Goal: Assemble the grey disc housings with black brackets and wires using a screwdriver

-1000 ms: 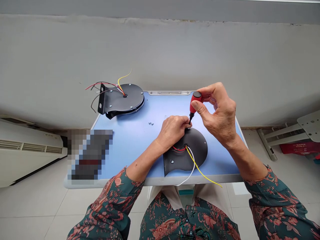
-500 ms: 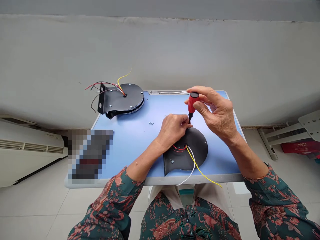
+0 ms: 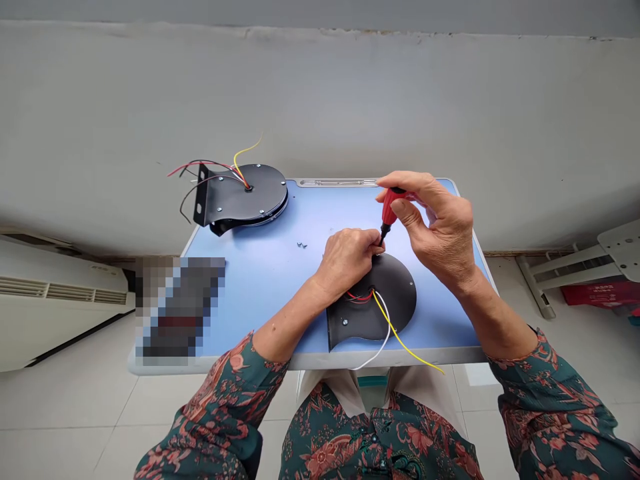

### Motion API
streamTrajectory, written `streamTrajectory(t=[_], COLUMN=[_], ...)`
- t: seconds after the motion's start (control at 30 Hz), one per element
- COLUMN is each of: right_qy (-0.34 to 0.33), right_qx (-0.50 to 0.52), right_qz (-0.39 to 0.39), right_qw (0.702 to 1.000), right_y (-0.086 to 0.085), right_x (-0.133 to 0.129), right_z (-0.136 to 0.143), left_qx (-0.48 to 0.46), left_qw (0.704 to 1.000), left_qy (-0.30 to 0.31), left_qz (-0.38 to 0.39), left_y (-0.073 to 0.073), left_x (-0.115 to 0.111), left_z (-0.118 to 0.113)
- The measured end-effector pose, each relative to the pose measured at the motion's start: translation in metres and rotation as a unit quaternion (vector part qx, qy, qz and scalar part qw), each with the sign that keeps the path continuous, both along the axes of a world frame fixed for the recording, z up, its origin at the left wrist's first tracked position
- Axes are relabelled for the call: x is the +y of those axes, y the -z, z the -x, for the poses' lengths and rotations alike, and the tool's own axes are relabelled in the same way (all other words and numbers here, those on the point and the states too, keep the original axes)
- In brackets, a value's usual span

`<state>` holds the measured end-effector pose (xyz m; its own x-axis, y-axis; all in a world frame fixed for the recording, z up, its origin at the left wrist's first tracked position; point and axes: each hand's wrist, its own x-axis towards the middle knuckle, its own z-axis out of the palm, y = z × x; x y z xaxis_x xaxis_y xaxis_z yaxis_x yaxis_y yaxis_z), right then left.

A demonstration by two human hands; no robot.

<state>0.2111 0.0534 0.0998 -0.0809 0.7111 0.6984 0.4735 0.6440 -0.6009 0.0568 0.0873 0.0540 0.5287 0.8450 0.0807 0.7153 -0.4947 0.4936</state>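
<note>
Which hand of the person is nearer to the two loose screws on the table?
Left. The left hand lies a little right of the screws; the right hand, holding the red screwdriver, is farther to the right.

Small indoor room, exact type unclear; fitted as an improvised assembly spot. Evidence: light-blue tabletop (image 3: 250, 293) against plain wall (image 3: 320, 107); pale tiled floor (image 3: 65, 413); cream vented appliance (image 3: 60, 300) at left; white metal frame (image 3: 575, 267) at right. Two wired black metal units (image 3: 263, 190) and screws (image 3: 301, 245) on tabletop.
</note>
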Motion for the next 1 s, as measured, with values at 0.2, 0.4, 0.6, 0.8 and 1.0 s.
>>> streamTrajectory(t=[0.2,0.4,0.6,0.8,1.0], right_qy=[0.084,0.012,-0.07,-0.004,0.073], right_qx=[-0.016,0.013,0.05,0.059,0.051], right_qz=[0.0,0.042,0.081,0.051,0.005], right_qw=[0.996,0.999,0.993,0.997,0.996], right_y=[0.004,0.002,-0.001,0.002,0.015], right_x=[0.0,0.002,0.004,0.004,0.006], right_z=[0.002,-0.007,-0.009,0.0,0.006], left_qx=[-0.09,-0.095,-0.095,-0.07,-0.022], left_qw=[0.996,0.995,0.995,0.997,1.0], left_qy=[-0.016,-0.019,-0.015,-0.011,-0.011], left_qz=[0.014,0.01,0.012,0.005,-0.006], left_y=[0.003,0.004,0.006,0.005,0.002], left_x=[0.001,0.001,0.001,0.001,0.001], left_z=[0.002,0.003,0.004,0.002,0.001])
